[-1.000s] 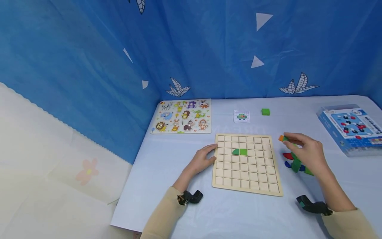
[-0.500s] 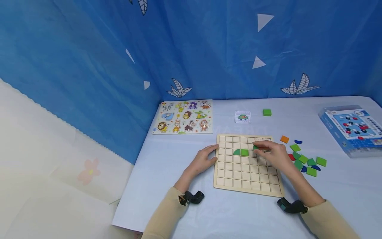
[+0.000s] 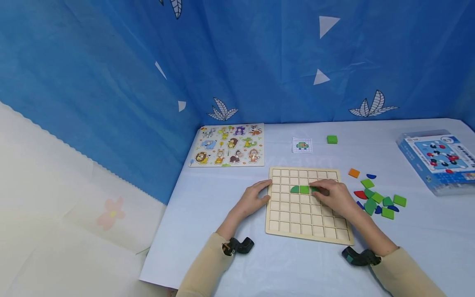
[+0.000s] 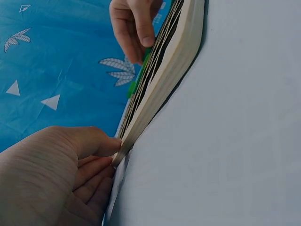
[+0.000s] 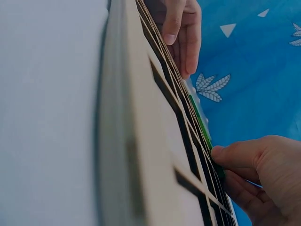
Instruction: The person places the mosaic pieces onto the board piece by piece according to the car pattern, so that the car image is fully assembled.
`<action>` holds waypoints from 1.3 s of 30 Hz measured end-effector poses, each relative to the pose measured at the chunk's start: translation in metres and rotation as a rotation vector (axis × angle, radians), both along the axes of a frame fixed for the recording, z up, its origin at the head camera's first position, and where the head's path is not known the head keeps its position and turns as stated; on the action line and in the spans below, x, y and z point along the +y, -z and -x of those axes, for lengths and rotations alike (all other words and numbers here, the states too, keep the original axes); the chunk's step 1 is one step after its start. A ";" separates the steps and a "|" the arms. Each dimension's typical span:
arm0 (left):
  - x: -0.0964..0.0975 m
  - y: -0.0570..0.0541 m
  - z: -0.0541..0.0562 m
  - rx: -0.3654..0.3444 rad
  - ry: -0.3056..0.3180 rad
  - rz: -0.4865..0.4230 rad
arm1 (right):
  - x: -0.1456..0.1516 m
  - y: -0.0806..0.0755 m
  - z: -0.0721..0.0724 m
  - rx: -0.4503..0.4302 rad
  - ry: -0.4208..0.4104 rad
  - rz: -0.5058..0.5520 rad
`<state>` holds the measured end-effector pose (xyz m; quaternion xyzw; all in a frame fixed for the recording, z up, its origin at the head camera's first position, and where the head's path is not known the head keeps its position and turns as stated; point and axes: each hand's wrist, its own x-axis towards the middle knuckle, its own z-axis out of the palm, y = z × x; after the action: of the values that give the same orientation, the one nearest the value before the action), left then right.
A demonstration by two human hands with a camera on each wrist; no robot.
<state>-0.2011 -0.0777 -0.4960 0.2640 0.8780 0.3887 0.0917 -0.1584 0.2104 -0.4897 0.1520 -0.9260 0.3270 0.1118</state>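
A wooden grid board (image 3: 308, 225) lies on the pale blue table. Two green pieces (image 3: 299, 189) sit in its third row. My right hand (image 3: 334, 197) lies over the board and pinches a green tile (image 3: 315, 189) in the cell just right of them. In the right wrist view the thumb of my right hand (image 5: 263, 174) presses that green tile (image 5: 217, 167) against the board (image 5: 136, 141). My left hand (image 3: 256, 197) rests against the board's left edge with relaxed fingers. The left wrist view shows the left hand (image 4: 70, 165) touching the board's edge (image 4: 174, 56).
Loose coloured tiles (image 3: 378, 201) lie right of the board, with an orange one (image 3: 353, 173) behind them. A pattern card (image 3: 302, 145) and a green block (image 3: 332, 139) lie behind the board. An animal puzzle (image 3: 228, 145) is at back left, a blue box (image 3: 438, 159) at far right.
My right hand carried a green tile from the loose pile leftwards onto the board and lowered it beside the two green pieces. The left hand stayed on the board's edge.
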 end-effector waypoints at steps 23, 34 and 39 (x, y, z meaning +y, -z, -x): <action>-0.001 0.000 0.000 0.009 0.014 -0.012 | 0.005 -0.020 -0.010 -0.017 0.033 0.086; -0.001 0.000 0.001 0.025 0.026 -0.012 | 0.099 -0.010 -0.020 -0.046 0.341 0.081; -0.001 0.001 0.001 0.017 0.018 -0.015 | 0.111 -0.023 -0.040 -0.146 0.380 0.068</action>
<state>-0.2020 -0.0790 -0.4973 0.2758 0.8733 0.3923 0.0857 -0.1187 0.3216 -0.4663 -0.0535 -0.9321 0.3411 0.1093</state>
